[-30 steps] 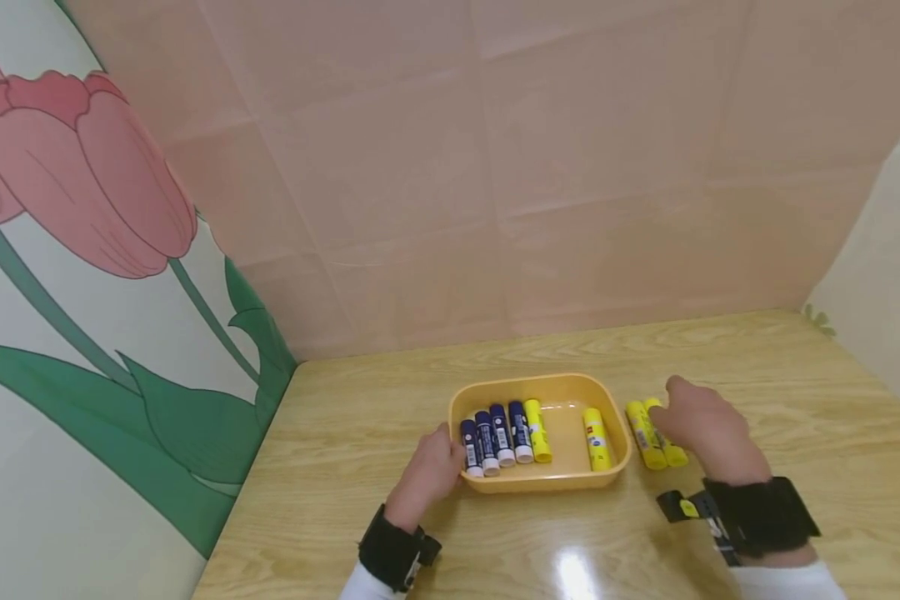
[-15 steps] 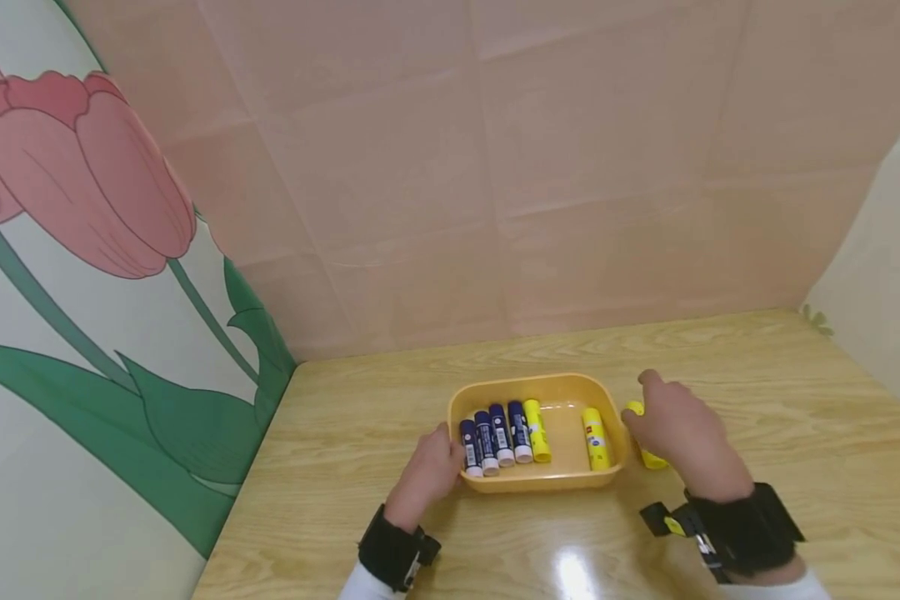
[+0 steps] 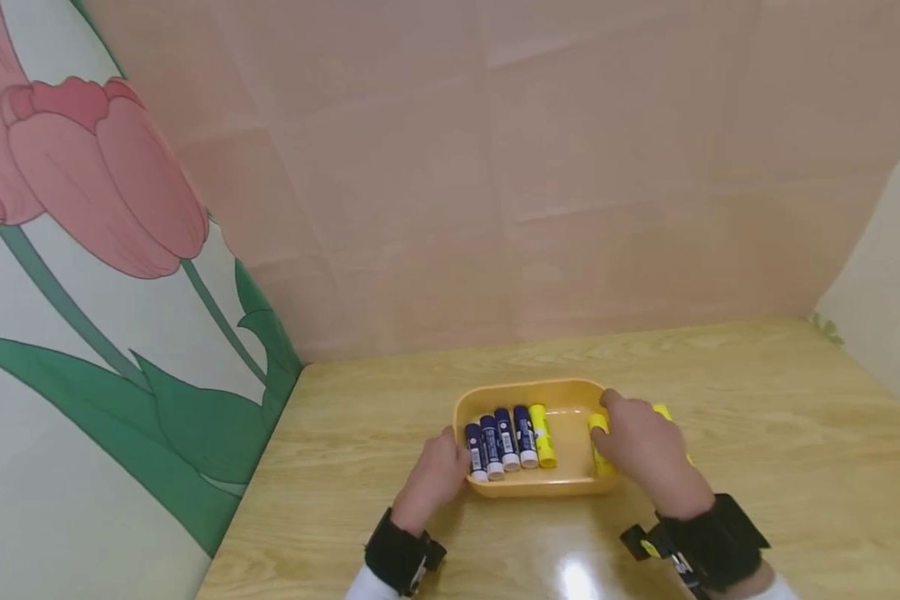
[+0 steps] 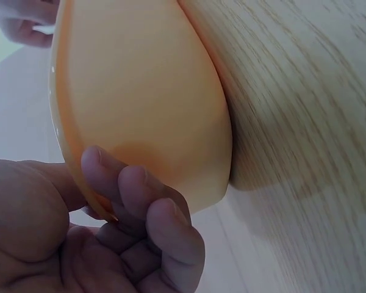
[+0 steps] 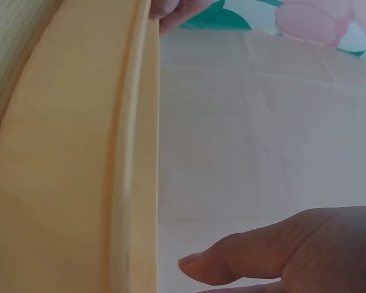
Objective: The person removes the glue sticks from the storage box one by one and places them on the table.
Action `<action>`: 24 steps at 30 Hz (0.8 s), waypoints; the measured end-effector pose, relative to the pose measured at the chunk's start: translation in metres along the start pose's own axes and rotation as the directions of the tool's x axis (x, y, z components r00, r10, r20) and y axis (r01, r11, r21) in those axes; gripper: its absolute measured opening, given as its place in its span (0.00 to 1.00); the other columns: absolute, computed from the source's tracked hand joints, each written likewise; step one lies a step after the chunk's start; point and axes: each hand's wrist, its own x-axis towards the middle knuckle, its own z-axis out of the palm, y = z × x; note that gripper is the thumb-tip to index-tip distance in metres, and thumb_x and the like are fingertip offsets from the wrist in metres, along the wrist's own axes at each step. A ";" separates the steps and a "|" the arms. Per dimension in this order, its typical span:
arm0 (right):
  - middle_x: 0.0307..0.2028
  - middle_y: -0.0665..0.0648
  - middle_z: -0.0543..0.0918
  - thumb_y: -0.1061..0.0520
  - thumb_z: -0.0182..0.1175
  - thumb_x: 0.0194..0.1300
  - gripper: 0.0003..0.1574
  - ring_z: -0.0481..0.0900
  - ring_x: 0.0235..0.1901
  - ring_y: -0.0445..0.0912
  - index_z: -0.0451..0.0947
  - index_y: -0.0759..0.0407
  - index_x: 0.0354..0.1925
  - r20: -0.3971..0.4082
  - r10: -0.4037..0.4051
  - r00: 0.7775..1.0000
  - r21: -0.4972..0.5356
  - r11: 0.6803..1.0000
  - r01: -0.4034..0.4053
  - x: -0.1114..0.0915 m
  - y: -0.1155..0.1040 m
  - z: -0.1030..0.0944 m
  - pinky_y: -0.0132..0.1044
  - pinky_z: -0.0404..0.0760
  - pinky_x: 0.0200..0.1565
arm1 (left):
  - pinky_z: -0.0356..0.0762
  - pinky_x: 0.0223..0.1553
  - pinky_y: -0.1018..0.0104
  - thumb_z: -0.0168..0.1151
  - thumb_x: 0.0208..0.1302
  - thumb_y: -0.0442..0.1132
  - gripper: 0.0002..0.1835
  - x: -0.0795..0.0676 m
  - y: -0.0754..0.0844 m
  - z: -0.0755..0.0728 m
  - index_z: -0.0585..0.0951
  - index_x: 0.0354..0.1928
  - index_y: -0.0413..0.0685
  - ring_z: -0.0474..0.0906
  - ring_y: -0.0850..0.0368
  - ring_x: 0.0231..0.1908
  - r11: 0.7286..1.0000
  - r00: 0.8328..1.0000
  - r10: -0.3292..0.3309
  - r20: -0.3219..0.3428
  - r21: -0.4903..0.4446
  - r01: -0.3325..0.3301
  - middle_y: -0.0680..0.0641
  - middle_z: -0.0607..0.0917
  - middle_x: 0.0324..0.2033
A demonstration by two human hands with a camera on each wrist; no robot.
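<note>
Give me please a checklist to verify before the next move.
1. Left hand grips the orange tray: ok.
2. Tray rests on the table: ok.
3. Four navy glue sticks lie inside: ok.
4. Gap between the two yellow glue sticks inside: ok.
5. All yellow glue sticks inside: not ok, a third stick lies outside, partly behind right hand.
6. Right hand holds a glue stick: cannot tell, fingers partly hidden.

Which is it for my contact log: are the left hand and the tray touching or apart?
Touching. The left wrist view shows the left hand gripping the rim of the tray between thumb and curled fingers.
</note>
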 end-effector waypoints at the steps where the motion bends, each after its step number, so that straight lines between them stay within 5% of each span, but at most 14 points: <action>1: 0.38 0.70 0.82 0.55 0.63 0.63 0.30 0.75 0.26 0.52 0.70 0.73 0.56 0.001 0.004 1.000 -0.001 1.000 -0.004 -0.001 -0.001 0.002 0.44 0.73 0.22 | 0.72 0.18 0.65 0.48 0.72 0.35 0.14 0.000 0.000 0.001 0.73 0.53 0.32 0.73 0.56 0.20 1.000 1.000 0.001 0.001 0.002 -0.001 0.47 0.77 0.25; 16: 0.28 0.61 0.77 0.57 0.61 0.64 0.27 0.71 0.19 0.48 0.69 0.73 0.55 0.029 0.060 0.998 0.028 0.998 -0.061 0.000 -0.009 0.016 0.37 0.68 0.19 | 0.72 0.19 0.65 0.48 0.71 0.34 0.14 -0.002 0.001 0.001 0.73 0.53 0.33 0.73 0.57 0.21 1.000 1.000 0.006 -0.005 0.016 -0.006 0.47 0.77 0.26; 24: 0.25 0.58 0.73 0.57 0.61 0.63 0.18 0.71 0.20 0.50 0.71 0.69 0.45 0.061 0.088 0.994 -0.005 0.996 -0.087 0.004 -0.011 0.017 0.38 0.68 0.18 | 0.72 0.19 0.64 0.49 0.70 0.34 0.13 0.000 0.001 0.000 0.73 0.52 0.34 0.73 0.57 0.21 1.000 1.000 -0.002 -0.009 0.021 0.002 0.47 0.77 0.26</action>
